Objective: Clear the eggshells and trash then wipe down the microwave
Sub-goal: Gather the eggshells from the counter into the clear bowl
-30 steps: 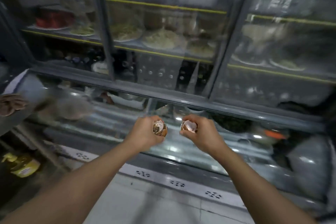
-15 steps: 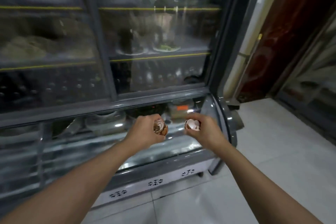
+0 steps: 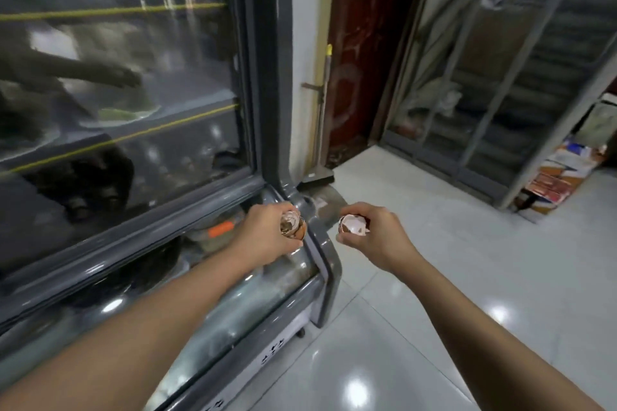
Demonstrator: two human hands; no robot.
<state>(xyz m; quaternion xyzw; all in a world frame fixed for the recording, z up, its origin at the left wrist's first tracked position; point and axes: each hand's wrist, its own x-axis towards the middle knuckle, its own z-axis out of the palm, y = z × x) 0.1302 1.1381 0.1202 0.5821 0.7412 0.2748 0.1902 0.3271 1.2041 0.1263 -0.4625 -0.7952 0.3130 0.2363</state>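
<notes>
My left hand (image 3: 267,237) is closed around a clump of brown eggshells (image 3: 293,225), which stick out past the thumb. My right hand (image 3: 374,237) grips another broken eggshell (image 3: 353,224), its pale inside turned up. Both hands are held out at chest height, about a hand's width apart, over the right corner of a glass display fridge (image 3: 320,257). No microwave is in view.
The grey display fridge (image 3: 260,83) fills the left half, with plates of food behind its glass. Glossy white floor tiles (image 3: 467,260) spread to the right. A dark red door (image 3: 364,53) and glass partitions (image 3: 500,77) stand ahead. Stacked boxes (image 3: 561,177) sit at far right.
The view has swung right along the display fridge, from its middle to its right end, bringing the floor and red door into sight. Both hands keep holding their eggshells in the same pose.
</notes>
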